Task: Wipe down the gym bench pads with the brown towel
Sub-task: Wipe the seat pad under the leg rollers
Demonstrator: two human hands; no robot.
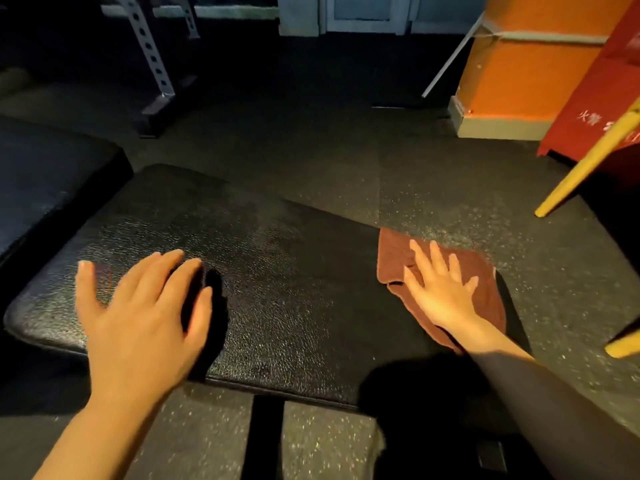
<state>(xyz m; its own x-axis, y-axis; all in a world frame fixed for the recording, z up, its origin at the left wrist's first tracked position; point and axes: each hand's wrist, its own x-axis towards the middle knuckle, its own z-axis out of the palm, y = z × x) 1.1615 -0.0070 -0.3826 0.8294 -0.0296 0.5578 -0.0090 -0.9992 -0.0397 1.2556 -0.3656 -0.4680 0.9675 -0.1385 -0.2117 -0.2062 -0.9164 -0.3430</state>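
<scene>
A black textured bench pad (270, 271) fills the middle of the head view. The brown towel (485, 282) lies crumpled on the pad's right end. My right hand (440, 292) presses flat on the towel with fingers spread and straight. My left hand (138, 313) is over the pad's left part, fingers straight and slightly apart, holding nothing; whether it touches the pad is unclear. A second black pad (45, 181) adjoins at the left.
Speckled dark rubber floor (433, 188) surrounds the bench. A grey perforated rack upright (152, 57) stands at the back left. An orange pillar (519, 60) and a red cabinet (609, 98) stand at the right, with yellow bars (585, 168) slanting nearby.
</scene>
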